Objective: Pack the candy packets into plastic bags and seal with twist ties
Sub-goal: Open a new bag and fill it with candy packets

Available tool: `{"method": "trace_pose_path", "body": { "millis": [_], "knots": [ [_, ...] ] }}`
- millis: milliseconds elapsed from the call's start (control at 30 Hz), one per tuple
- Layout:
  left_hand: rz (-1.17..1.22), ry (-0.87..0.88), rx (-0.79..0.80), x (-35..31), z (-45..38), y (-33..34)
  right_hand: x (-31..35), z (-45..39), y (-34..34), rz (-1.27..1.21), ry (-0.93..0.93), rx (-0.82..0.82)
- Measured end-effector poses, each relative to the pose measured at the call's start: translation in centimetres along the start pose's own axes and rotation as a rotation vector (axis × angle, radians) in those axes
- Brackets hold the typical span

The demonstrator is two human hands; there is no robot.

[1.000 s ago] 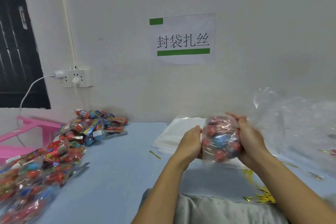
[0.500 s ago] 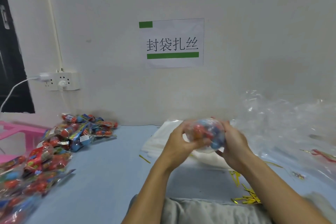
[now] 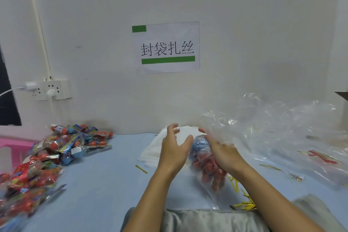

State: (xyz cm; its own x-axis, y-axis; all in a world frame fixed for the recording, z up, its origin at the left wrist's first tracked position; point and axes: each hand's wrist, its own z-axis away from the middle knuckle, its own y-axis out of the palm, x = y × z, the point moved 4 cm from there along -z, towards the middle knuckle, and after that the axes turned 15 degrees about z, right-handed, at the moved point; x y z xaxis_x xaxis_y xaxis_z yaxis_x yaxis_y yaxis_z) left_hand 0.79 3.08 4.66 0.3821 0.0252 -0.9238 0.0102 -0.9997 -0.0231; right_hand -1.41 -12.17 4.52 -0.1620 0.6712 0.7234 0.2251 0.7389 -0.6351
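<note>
The right hand (image 3: 225, 153) has its grip on a filled bag (image 3: 207, 164) of red and blue candy, fingers wrapped round its upper side, holding it tilted just above the blue tabletop (image 3: 105, 184). The left hand (image 3: 174, 149) is beside it with fingers spread and loose, thumb tip about touching the bag's top, holding nothing. Behind the hands lies a stack of flat bags (image 3: 154, 149). Loose candy packets (image 3: 56, 152) are heaped at the left. Gold ties (image 3: 243, 201) are scattered near the right forearm, one (image 3: 141, 168) lying alone left of the left wrist. Crumpled clear plastic (image 3: 278, 133) billows at the right. A sign (image 3: 166, 47) hangs on the wall.
</note>
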Motion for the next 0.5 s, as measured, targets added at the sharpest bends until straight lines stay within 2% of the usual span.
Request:
{"method": "trace_pose_path", "body": {
  "millis": [67, 133, 233, 333, 433, 500],
  "knots": [
    [-0.021, 0.119, 0.165, -0.9, 0.3, 0.8, -0.3, -0.1, 0.4, 0.048, 0.039, 0.046],
    [-0.082, 0.169, 0.318, -1.6, 0.8, 1.9, 0.1, 0.2, 0.8, 0.107, -0.041, 0.138],
    [-0.034, 0.183, 0.397, -2.2, 1.0, 2.3, 1.0, 0.8, 1.4, 0.100, -0.148, 0.231],
    [0.080, 0.186, 0.345, -2.5, 1.0, 2.3, 1.1, 0.4, 1.9, 0.094, -0.168, 0.229],
    [0.134, 0.186, 0.181, -2.2, 1.0, 2.2, 1.4, 0.1, 2.3, -0.062, -0.206, 0.201],
    [0.198, 0.154, 0.104, -1.7, 0.8, 1.8, 1.2, 0.0, 2.5, -0.077, -0.177, 0.179]
  ]
}}
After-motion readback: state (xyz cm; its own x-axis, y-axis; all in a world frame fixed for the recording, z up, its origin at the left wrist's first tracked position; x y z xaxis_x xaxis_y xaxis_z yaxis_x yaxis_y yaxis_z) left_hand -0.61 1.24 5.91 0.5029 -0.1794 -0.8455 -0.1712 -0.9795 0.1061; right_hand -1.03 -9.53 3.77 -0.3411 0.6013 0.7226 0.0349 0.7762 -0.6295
